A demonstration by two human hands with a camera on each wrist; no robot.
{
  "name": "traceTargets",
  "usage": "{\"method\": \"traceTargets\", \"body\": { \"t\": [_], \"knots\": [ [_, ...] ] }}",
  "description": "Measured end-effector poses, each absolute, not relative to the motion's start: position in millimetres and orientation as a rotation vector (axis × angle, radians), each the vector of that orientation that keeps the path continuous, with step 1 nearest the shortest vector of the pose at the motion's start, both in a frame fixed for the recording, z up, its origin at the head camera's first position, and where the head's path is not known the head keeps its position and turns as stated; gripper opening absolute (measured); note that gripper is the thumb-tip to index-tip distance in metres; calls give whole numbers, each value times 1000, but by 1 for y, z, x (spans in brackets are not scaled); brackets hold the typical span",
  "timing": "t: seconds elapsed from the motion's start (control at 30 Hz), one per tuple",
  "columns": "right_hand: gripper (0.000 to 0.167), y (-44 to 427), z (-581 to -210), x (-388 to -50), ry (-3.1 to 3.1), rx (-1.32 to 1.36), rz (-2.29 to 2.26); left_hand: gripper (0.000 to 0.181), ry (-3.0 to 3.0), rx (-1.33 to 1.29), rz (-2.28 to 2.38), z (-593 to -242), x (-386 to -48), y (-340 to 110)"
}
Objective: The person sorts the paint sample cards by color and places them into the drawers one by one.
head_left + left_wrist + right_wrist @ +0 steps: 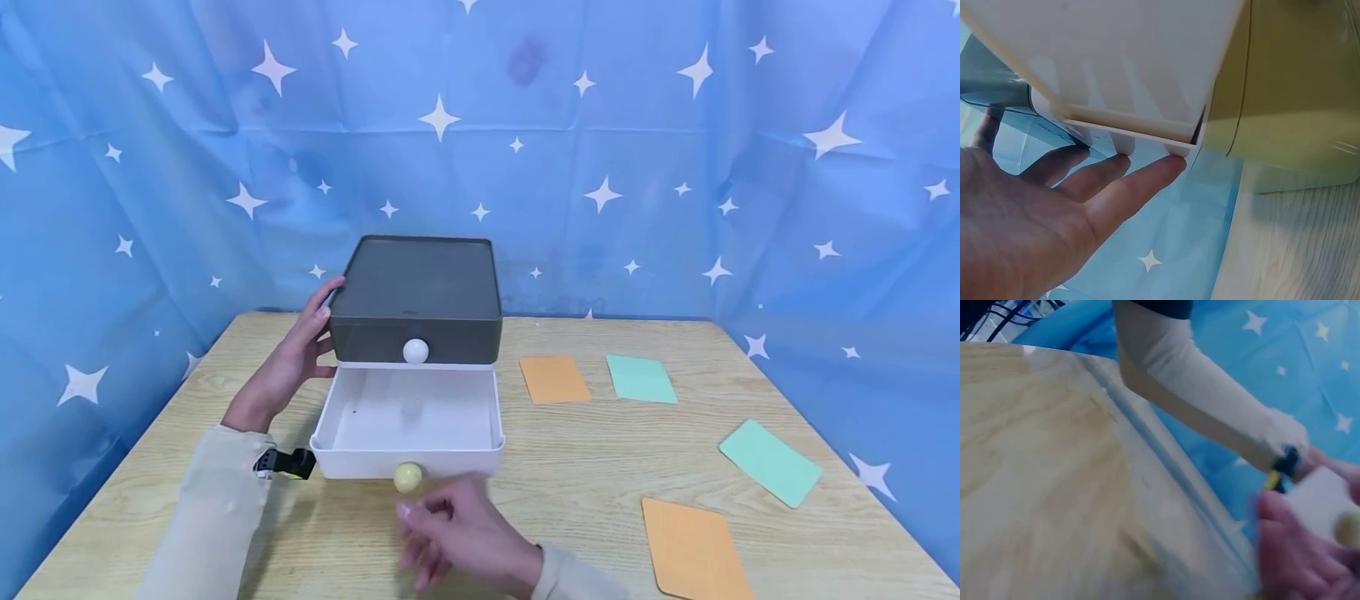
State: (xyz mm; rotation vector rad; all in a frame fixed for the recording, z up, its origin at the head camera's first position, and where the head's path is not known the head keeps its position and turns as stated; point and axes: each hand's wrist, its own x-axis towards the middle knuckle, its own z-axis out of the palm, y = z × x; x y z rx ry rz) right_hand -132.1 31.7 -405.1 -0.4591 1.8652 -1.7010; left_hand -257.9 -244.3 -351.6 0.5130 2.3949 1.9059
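A two-tier drawer box stands on the wooden table, its dark grey upper drawer (416, 279) closed, with a white round knob (416, 351). Below it, the white lower drawer (450, 408) is pulled out, and nothing large lies inside. My left hand (288, 362) steadies the box's left side; in the left wrist view its long fingers (1138, 187) are nearly straight, fingertips against the white edge. Just below and right of the lower drawer's pale yellow knob (407, 477) is my right hand (468, 533), blurred, fingers loosely bent, apparently apart from the knob and holding nothing.
Two orange cards (555, 380) and two mint green cards (771, 462) lie flat on the right part of the wooden table (570, 467). A blue curtain (525, 100) with white stars hangs behind and around the sides.
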Motion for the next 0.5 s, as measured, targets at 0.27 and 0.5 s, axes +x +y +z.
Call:
{"method": "traceTargets", "body": {
  "t": [0.27,0.5],
  "knots": [
    [23,111,-392,-154,1932,-1209,-891,55,2410,500,1898,-357,-255,-244],
    [27,161,-377,-205,1792,-1153,-867,54,2419,507,1904,-355,-258,-245]
  ]
}}
